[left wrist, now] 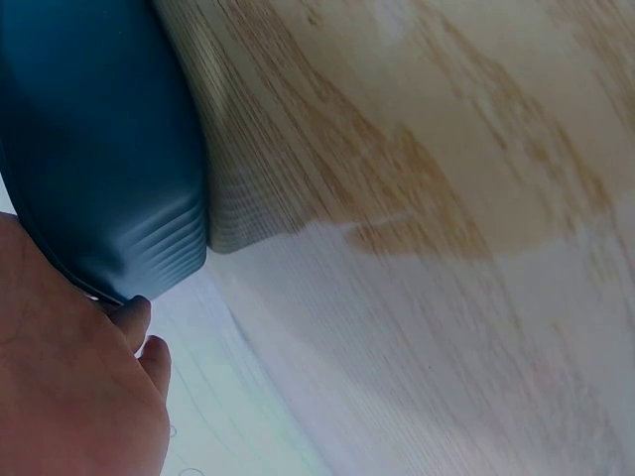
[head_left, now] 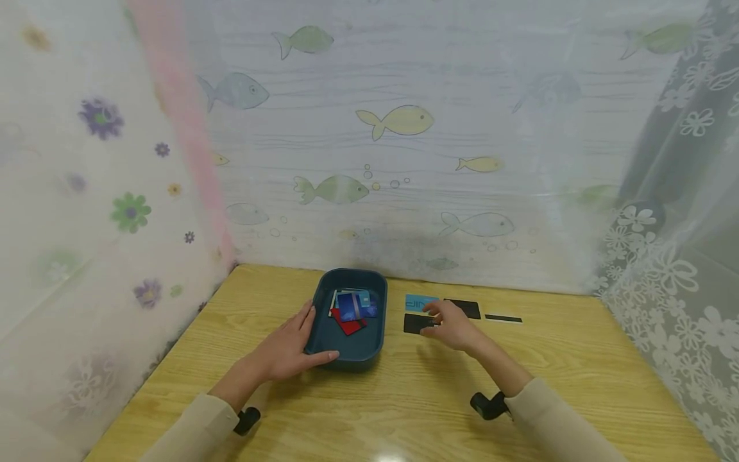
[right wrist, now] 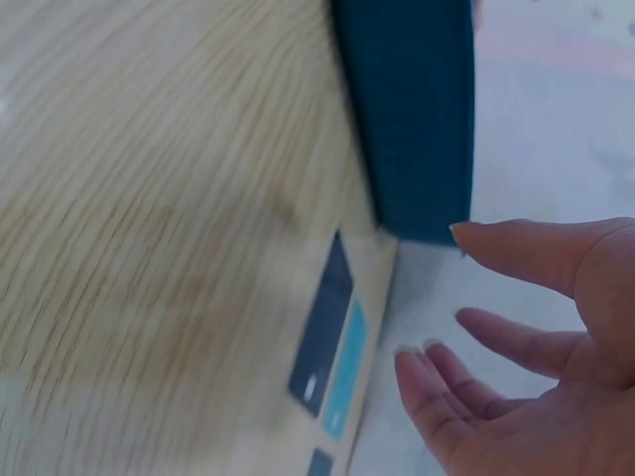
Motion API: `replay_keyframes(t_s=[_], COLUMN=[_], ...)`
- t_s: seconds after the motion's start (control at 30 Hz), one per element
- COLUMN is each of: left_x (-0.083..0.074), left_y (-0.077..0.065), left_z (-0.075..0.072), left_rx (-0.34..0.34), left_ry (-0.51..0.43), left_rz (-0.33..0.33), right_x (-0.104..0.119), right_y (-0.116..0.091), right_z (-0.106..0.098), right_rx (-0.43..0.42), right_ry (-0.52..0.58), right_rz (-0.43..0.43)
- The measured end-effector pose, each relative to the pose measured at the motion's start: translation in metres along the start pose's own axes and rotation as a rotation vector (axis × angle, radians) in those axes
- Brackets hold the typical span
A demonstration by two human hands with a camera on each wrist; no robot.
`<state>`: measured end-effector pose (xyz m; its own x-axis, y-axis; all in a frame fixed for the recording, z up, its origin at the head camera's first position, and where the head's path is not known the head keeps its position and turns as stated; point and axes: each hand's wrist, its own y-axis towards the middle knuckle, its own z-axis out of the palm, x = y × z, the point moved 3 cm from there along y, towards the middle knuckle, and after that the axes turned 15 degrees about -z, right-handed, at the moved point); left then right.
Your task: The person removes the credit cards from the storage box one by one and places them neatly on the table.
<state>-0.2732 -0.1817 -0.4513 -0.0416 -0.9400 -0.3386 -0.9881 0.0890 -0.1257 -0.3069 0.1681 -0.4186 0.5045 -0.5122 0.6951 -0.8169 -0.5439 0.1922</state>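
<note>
A dark blue plastic bin (head_left: 358, 346) stands on the table with several cards in it, among them a blue card (head_left: 348, 309) and a red card (head_left: 348, 325). My left hand (head_left: 287, 350) rests against the bin's left side, thumb laid over its front rim. To the right of the bin, my right hand (head_left: 453, 326) hovers over a black card (head_left: 417, 323), fingers spread and holding nothing, as the right wrist view shows. Just behind lies a light blue card (head_left: 420, 301) with lettering, partly covered by the fingers.
Farther right lie another black card (head_left: 470, 310) and a pale card with a dark stripe (head_left: 503, 318). The wood-grain table (head_left: 404, 410) meets a fish-print curtain (head_left: 398, 212) at its back edge. Patterned curtains flank both sides.
</note>
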Motion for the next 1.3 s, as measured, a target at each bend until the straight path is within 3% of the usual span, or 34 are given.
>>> replay_keyframes(t_s=[0.67,1.3], left_x=[0.0,0.001], left_y=[0.0,0.001], left_z=[0.0,0.002], left_rx=[-0.005,-0.009], left_ry=[-0.001,-0.014], left_rz=[-0.002,0.003], right_x=[0.04,0.063], right_y=[0.021,0.048], right_z=[0.022,0.042], right_rx=[0.016,0.03], right_ry=[0.066,0.12], right_rz=[-0.107,-0.107])
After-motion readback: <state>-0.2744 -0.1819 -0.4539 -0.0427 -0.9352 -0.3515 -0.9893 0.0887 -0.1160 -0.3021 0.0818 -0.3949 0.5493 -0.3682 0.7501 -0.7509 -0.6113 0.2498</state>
